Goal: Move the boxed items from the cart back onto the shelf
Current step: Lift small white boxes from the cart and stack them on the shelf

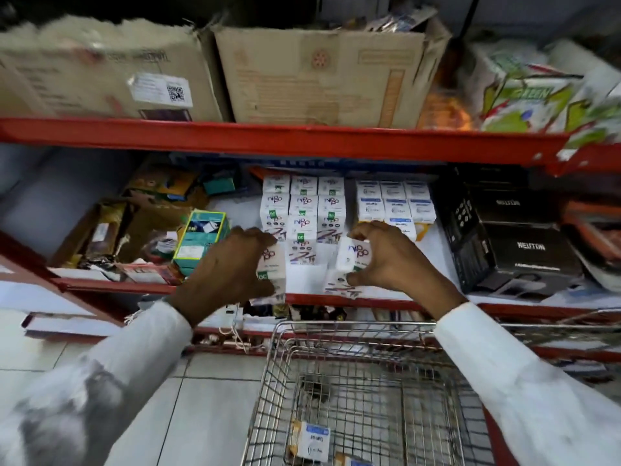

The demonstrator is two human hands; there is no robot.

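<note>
boxes [304,227] on red shelf [295,137] — wire cart [353,381], tiled floor [201,415]

Shelf rails [268,137] showing red painted metal with a dull sheen. Wire cart [353,334] appearing as bare, bright metal rod. Small white boxes [302,210] presenting smooth printed card, faintly glossy. Upper cartons [322,75] displaying matt brown corrugated board, rough and frayed at the flaps. Black boxes [524,250] looking matt, probably card. Sleeves [504,364] being white woven cloth.
</note>
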